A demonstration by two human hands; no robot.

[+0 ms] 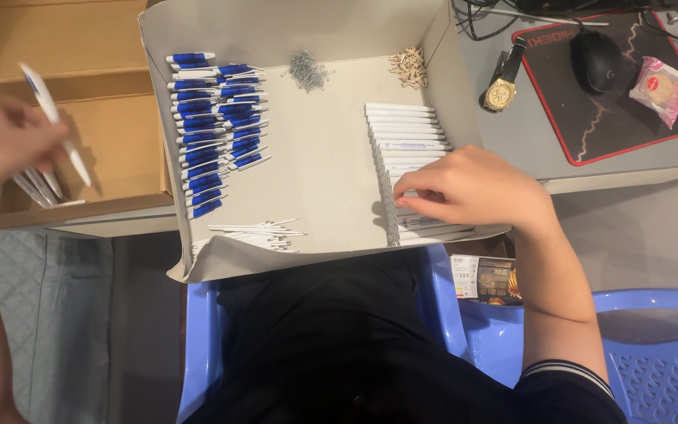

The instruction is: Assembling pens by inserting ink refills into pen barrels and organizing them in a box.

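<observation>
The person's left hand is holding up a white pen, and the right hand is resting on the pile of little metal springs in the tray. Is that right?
Not quite. The left hand does hold up a white pen, but the right hand rests on the row of white pen barrels, not on the springs. Those lie untouched near the tray's far wall, as the head view shows.

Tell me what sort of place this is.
Probably a desk used for hand-assembling pens: a cardboard tray of sorted pen parts, springs, and a computer mouse nearby.
</observation>
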